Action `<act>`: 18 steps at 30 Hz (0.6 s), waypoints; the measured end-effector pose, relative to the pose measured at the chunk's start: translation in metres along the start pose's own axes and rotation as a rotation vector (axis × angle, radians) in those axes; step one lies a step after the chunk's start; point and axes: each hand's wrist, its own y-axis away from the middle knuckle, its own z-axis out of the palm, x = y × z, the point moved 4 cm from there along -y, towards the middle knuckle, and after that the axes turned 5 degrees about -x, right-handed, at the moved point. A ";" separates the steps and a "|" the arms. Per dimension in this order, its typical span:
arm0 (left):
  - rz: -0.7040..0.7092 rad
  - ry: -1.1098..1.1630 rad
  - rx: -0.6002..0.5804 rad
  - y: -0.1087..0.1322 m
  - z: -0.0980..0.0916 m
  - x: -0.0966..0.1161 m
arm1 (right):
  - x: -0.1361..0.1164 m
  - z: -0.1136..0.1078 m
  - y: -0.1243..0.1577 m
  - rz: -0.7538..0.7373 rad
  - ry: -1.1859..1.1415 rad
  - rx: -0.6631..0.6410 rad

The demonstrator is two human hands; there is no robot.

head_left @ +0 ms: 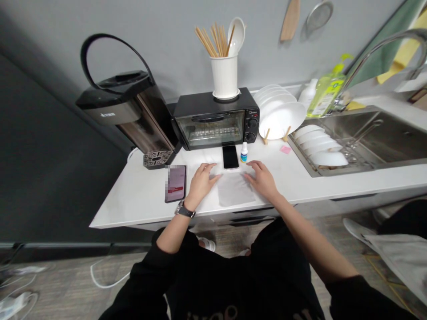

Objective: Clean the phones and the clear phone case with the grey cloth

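Left hand (201, 179): flat, fingers spread, palm down on the left edge of a grey cloth (234, 190); grasps nothing. Right hand (262, 177): likewise flat and unclenched, pressing the cloth's right edge. Cloth: spread on the white counter (133, 195), just in front of a black phone (230, 156) and small dropper bottle (244, 152). Second phone (175, 182): left of the left hand.

Bare tabletop (133, 200) lies open at the near left, and again near right before the sink (367, 138). Far back, the toaster oven (213, 120), kettle (130, 111) and plate rack (278, 115) wall things off; two phones (175, 183) (230, 156) and a small bottle (244, 152) clutter the middle.
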 end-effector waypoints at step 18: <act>0.354 -0.336 -0.409 0.040 0.032 0.001 | -0.013 0.019 0.044 -0.387 0.521 -0.457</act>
